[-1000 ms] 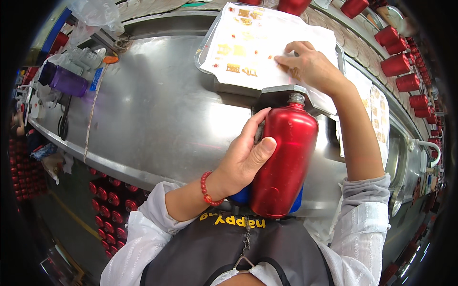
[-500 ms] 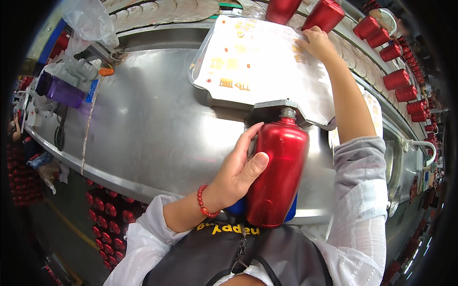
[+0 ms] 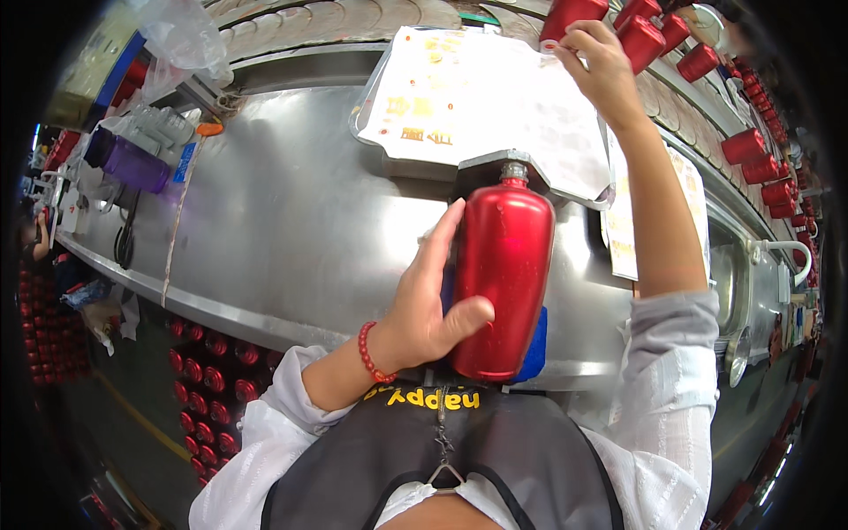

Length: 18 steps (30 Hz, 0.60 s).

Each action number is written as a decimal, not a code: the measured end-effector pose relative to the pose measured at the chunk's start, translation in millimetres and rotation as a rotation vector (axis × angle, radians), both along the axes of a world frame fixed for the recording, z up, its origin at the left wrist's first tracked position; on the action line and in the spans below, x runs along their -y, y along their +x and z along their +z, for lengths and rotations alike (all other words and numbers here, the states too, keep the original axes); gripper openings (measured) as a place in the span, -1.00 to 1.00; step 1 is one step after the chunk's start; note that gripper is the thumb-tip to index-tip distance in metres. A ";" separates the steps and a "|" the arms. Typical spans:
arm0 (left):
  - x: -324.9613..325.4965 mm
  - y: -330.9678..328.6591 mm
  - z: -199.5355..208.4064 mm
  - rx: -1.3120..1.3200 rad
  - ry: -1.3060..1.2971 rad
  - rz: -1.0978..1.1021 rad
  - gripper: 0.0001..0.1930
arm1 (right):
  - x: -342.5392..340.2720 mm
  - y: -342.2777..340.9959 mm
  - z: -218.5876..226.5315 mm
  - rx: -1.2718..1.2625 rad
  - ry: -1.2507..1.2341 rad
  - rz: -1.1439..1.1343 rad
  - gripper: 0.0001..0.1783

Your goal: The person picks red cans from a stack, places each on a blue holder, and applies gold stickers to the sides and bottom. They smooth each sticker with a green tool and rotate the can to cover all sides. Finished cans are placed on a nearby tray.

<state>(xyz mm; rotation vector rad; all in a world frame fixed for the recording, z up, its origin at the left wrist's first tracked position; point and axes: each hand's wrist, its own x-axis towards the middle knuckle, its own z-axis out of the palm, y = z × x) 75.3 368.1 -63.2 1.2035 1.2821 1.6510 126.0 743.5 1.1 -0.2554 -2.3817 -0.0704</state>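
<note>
A glossy red bottle [image 3: 505, 274] with a bare glass neck lies in front of me, its neck pointing away into a dark metal stop [image 3: 539, 177]. My left hand [image 3: 433, 305] holds it from the left, palm along its side and thumb over its lower part. Part of a blue support [image 3: 533, 349] shows beneath it. Beyond the bottle lies a white decal sheet [image 3: 503, 97] with gold characters and small red marks. Above its far right corner, my right hand [image 3: 601, 71] pinches a small thin decal [image 3: 548, 46] with a red mark.
Red bottles [image 3: 640, 40] stand on the slatted conveyor [image 3: 353, 25] along the far side. At the left of the steel table [image 3: 291, 203] are a purple bottle [image 3: 132, 162] and plastic bags [image 3: 181, 40]. Another printed sheet [image 3: 623, 230] and a sink [image 3: 729, 274] lie to the right.
My right hand has risen off the sheet's right edge with a decal between its fingers. Gold characters there are gone. The bottle, still in my left hand, appears slightly higher in view.
</note>
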 end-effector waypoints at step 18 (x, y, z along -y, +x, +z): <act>52.4 28.5 18.4 -1.039 0.032 0.331 0.07 | 220.2 164.1 72.0 -0.133 -0.505 0.122 -0.89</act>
